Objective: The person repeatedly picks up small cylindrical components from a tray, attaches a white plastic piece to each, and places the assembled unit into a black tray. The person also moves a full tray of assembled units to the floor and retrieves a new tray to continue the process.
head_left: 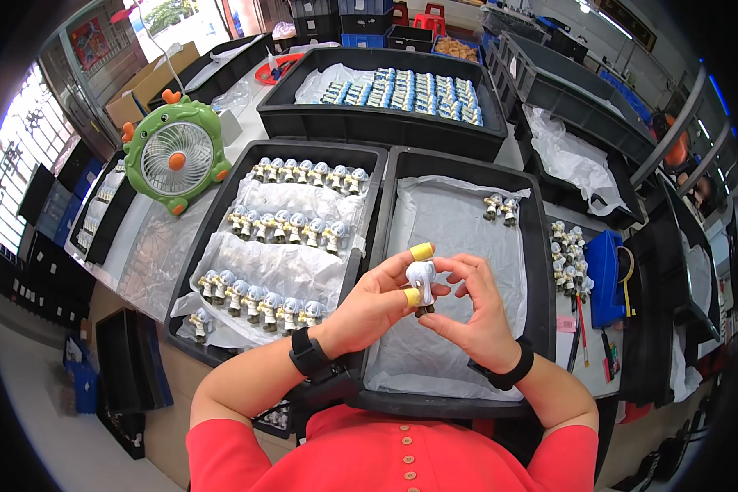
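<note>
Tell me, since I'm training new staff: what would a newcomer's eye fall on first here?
Likely the green animal-shaped fan at upper left. Then the figurine at the centre, held by the left hand and right hand, and rows of similar figurines in the black tray left of centre.

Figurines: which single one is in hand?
The pale-haired figurine between the left hand and right hand, above the sparser front tray; no other is held.
</note>
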Motion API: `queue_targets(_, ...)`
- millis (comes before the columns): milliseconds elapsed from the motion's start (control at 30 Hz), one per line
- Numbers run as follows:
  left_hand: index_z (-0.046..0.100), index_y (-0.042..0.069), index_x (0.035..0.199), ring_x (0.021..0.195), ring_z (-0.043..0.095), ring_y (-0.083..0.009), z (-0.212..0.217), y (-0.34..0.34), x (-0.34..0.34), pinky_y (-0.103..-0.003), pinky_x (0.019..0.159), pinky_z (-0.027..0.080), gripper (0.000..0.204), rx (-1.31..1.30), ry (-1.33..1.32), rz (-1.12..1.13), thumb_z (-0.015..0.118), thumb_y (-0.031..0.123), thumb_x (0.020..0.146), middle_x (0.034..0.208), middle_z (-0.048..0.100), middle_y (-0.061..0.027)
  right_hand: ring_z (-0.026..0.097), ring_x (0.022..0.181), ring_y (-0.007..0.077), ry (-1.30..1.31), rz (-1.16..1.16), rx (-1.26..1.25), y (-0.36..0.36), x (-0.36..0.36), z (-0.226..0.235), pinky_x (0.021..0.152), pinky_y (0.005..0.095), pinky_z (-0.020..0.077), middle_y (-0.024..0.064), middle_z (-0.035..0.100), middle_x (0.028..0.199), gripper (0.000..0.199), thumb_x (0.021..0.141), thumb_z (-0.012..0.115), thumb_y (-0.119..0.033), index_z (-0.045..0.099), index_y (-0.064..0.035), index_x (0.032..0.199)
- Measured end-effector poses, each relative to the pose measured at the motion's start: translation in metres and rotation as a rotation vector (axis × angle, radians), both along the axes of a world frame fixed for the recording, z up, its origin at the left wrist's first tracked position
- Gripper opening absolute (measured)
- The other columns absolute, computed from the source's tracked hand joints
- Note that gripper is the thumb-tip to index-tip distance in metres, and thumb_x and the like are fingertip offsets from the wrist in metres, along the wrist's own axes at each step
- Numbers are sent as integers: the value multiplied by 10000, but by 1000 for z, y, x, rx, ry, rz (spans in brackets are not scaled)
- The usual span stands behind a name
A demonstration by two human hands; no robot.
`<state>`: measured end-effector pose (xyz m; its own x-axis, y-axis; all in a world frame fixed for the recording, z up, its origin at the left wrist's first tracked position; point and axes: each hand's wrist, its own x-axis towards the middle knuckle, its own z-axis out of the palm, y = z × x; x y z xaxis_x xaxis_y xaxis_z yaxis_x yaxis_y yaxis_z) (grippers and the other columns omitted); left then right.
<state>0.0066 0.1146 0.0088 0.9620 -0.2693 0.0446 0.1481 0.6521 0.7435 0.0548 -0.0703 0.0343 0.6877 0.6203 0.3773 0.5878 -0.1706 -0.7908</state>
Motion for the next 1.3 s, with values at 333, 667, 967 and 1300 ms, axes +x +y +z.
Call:
queue_targets(333,230,96,1458,1252,429,-195,8,-1,0,-322,952,435,698,181,-179,-29,506,-48,834,1380,394,-85,554,907,186,-114,-2,80,4,-2,-2,805,311,467,98,453,1141,531,665,757,28,527,-104,1125)
queue_targets(667,132,128,1488,1104,474,-130,8,-6,-5,-288,940,416,804,139,-110,20,539,-56,819,1356,403,-79,537,994,223,-194,-12,40,5,-3,-4,843,335,468,106,461,1142,543,652,772,8,528,-92,1126)
queue_targets(967,72,152,1494,1211,449,-190,9,-6,-6,-297,940,415,807,100,-80,7,470,-75,830,1401,358,-134,515,1012,245,-184,21,52,6,-1,-8,844,340,465,103,496,1125,627,620,799,-30,508,-83,1173)
queue_targets(1300,112,93,1479,1127,512,-274,-2,0,-1,-416,996,381,673,-238,49,-68,334,3,850,1287,437,-191,548,881,212,-172,13,61,6,-2,-10,789,327,464,83,534,1077,656,617,809,-53,488,-73,1189)
